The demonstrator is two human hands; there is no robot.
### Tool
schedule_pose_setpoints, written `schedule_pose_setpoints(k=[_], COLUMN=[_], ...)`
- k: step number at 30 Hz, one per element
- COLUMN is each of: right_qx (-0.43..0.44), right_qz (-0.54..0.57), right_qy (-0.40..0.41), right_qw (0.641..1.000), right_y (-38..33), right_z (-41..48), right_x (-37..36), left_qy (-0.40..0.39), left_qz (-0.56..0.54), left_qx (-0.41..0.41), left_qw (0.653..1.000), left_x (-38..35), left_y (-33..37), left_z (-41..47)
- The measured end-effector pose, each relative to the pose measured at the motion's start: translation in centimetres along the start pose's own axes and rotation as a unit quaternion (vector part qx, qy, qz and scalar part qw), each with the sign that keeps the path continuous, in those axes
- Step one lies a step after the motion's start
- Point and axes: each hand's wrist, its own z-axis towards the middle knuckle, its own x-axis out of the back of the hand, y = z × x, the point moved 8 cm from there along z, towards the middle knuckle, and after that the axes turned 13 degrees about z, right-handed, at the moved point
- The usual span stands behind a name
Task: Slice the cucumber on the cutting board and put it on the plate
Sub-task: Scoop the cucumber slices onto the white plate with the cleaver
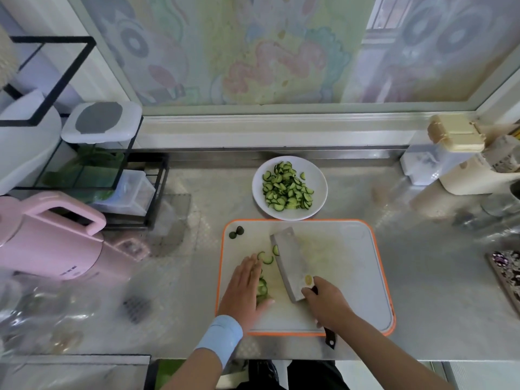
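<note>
On the far side of the table (422,249), just beyond the cutting board (351,277), the plate (259,190) holds a heap of cucumber slices (285,190), so most of the job looks done. On the board, a short row of cut pieces (263,288) lies beside the left hand (244,291), a few loose pieces (266,258) sit near its fingertips, and two dark end pieces (236,232) are in the far-left corner. Moving these to the plate seems to be what is left. The left hand lies flat with fingers straight against the row. The right hand (326,305) grips the handle of the knife (289,263), whose blade leans on the board just right of the row.
</note>
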Motion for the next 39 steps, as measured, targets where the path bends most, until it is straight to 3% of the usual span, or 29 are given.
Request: schedule_pose_setpoints(k=[11,20,25,31,39], right_qx=[0.0,0.012,0.008,0.067,0.078], right_qz=[0.02,0.118,0.187,0.215,0.131], right_qy=[-0.072,-0.14,-0.105,-0.04,0.018], right_qw=[0.997,0.983,0.977,0.974,0.988], right_y=[0.3,-0.9,-4.7,-12.7,-17.0], right_z=[-1.8,-2.9,-1.4,2.3,7.6], right_x=[-5.1,-7.9,-3.8,4.9,11.7], left_qy=[0.057,0.075,0.093,0.11,0.078], left_qz=[-0.172,-0.238,-0.232,-0.166,-0.102], left_qx=[0.116,0.089,0.02,-0.051,-0.048], left_qw=[0.977,0.964,0.968,0.979,0.991], left_x=[0.2,1.3,6.6,14.9,15.9], left_y=[0.2,0.9,2.2,3.9,4.1], left_z=[1.7,2.4,7.8,17.9,26.5])
